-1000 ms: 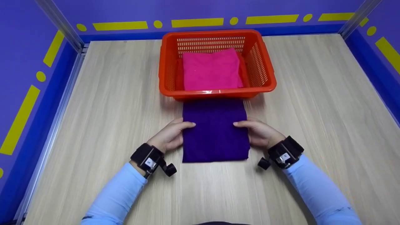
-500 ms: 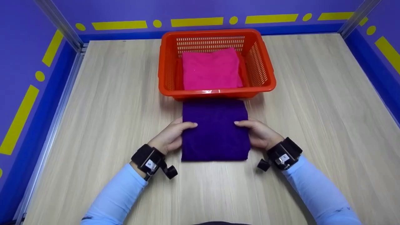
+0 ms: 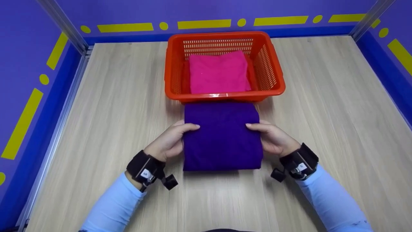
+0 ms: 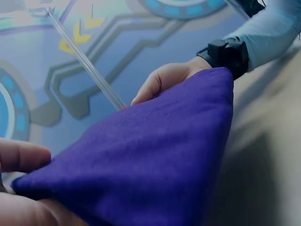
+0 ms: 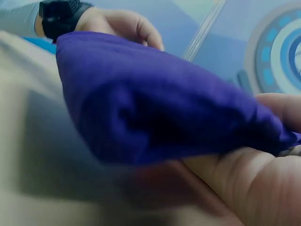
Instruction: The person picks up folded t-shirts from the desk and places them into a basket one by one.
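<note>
A folded purple cloth (image 3: 222, 141) is held level between both hands, just in front of the basket. My left hand (image 3: 170, 140) pinches its left edge, thumb on top and fingers underneath. On the opposite edge my right hand (image 3: 273, 137) grips it the same way. A shadow under the near edge shows it lifted off the table. In the right wrist view the open folds of the cloth (image 5: 141, 108) show at its side. The fingers beneath the cloth are mostly hidden in the head view.
Behind the cloth stands a red plastic basket (image 3: 278, 91) with a folded pink cloth (image 3: 219, 72) in it, lying over something red (image 3: 252, 75). The wooden table (image 3: 122, 96) is bounded by blue-purple walls (image 3: 206, 9) at the back and sides.
Both hands have raised the purple cloth from the table, and it looks larger and nearer. The basket and the pink cloth stay in place.
</note>
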A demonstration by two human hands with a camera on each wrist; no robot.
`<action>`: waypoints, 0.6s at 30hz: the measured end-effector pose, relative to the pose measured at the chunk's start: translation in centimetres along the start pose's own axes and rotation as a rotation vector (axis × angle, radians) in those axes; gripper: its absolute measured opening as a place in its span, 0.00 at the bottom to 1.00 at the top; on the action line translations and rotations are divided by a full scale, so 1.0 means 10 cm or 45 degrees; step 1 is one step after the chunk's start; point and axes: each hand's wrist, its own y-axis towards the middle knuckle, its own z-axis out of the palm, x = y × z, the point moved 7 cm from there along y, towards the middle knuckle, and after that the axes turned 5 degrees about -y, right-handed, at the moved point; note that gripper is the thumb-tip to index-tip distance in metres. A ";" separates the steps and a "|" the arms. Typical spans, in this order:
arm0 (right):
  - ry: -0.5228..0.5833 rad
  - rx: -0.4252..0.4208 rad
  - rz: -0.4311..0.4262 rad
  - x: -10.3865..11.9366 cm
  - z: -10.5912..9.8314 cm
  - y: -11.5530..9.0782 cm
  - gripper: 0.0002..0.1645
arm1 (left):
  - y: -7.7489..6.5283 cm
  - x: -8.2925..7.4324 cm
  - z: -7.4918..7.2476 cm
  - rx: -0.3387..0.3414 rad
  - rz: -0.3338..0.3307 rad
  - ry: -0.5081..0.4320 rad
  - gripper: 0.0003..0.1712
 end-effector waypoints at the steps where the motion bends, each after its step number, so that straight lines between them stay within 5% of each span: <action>1: -0.001 0.042 -0.010 0.04 0.06 -0.02 0.18 | -0.03 -0.03 0.03 0.013 0.001 -0.001 0.16; 7: -0.018 0.219 -0.094 0.35 0.38 -0.13 0.21 | -0.18 -0.29 0.29 0.188 0.032 0.017 0.25; 12: -0.015 0.206 -0.192 0.66 0.50 -0.09 0.20 | -0.19 -0.54 0.47 0.318 0.077 0.069 0.34; 18: 0.016 0.105 -0.242 1.01 0.49 0.16 0.17 | 0.00 -0.79 0.53 0.327 0.199 0.081 0.43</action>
